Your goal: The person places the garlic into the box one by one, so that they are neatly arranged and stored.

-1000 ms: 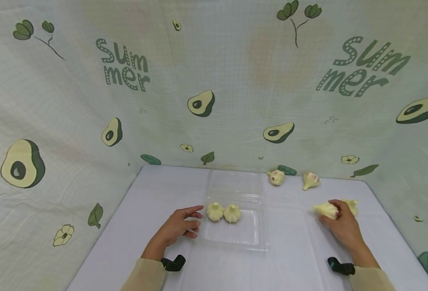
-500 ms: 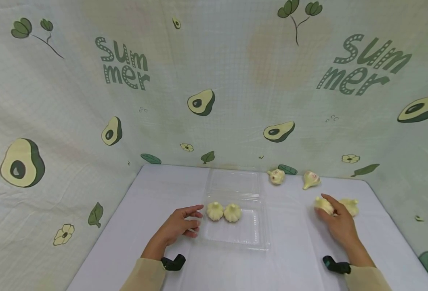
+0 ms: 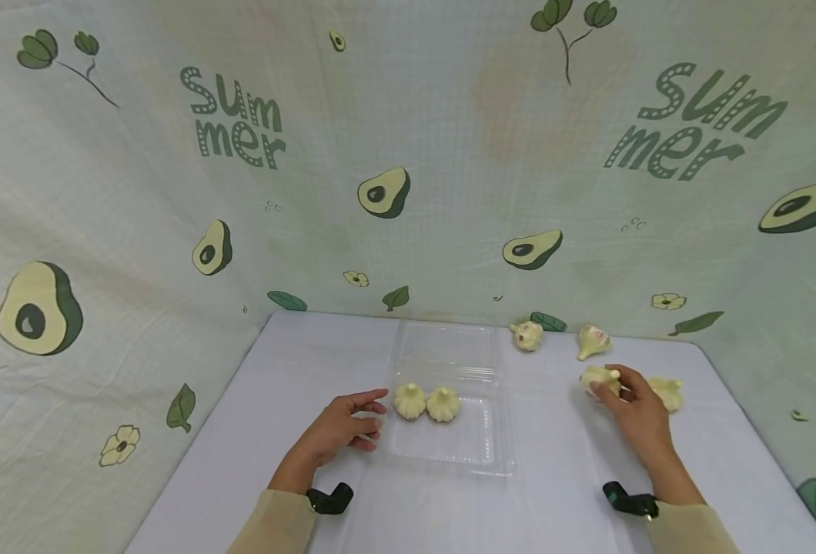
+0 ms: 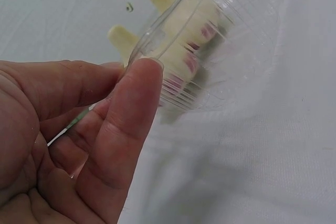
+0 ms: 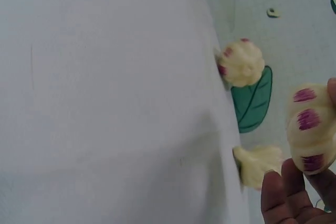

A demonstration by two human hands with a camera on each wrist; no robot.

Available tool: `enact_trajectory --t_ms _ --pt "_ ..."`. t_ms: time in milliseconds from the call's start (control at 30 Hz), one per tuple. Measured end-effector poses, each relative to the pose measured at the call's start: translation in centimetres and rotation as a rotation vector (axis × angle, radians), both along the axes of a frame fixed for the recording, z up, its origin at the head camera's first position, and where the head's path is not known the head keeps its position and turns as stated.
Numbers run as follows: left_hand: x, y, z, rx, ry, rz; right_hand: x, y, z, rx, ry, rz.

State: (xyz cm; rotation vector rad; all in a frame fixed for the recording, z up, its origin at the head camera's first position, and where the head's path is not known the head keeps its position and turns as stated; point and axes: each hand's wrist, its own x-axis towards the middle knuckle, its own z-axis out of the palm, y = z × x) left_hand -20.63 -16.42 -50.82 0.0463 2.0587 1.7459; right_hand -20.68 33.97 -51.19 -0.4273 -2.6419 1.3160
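Observation:
My right hand (image 3: 640, 415) holds a garlic bulb (image 3: 598, 378) between thumb and fingers, above the right part of the table. In the right wrist view that garlic bulb (image 5: 311, 129) shows purple patches. My left hand (image 3: 342, 427) is at the left side of the clear plastic container (image 3: 449, 454), its fingers loosely spread. In the left wrist view the fingers (image 4: 128, 124) overlap the rim; whether they touch it is hard to tell. The container's lid (image 3: 446, 346) is folded back. Inside stand two garlic bulbs, one at left (image 3: 409, 402) and one beside it (image 3: 443, 404).
Another garlic bulb (image 3: 667, 392) lies just behind my right hand, partly hidden. At the table's back edge lie two more, a rounded garlic bulb (image 3: 526, 336) and a tilted garlic bulb (image 3: 593, 342). A printed cloth (image 3: 449, 154) hangs behind the white table (image 3: 553, 500).
My right hand has moved left and slightly back with the garlic bulb, away from the bulb behind it. The held bulb has turned. My left hand and the container have stayed put.

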Motion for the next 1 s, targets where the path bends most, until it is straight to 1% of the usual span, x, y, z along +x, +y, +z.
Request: enact_trajectory --t_ms 167,300,433,467,600,800,1000 --pt "0.0 0.1 0.0 0.003 0.002 -0.001 0.0 -1.3 1.3 -0.035 -0.029 -0.013" --pt "0.1 0.2 0.1 -0.002 0.003 0.001 -0.1 -2.3 2.2 -0.062 -0.041 -0.059" --pt "0.1 0.2 0.3 -0.007 0.005 0.004 0.1 -3.5 3.0 -0.098 -0.009 -0.081" --pt "0.1 0.2 0.3 -0.006 0.003 0.005 0.1 -3.8 3.2 -0.108 0.008 -0.078" --pt "0.1 0.2 0.3 -0.005 -0.003 0.007 0.3 -4.8 3.9 -0.133 0.068 -0.024" --pt "0.0 0.3 0.4 -0.005 -0.006 0.011 0.5 -6.5 4.9 -0.117 0.085 0.020" --pt "0.0 0.2 0.4 -0.002 -0.009 0.010 0.5 -8.5 5.4 -0.095 0.127 0.074"
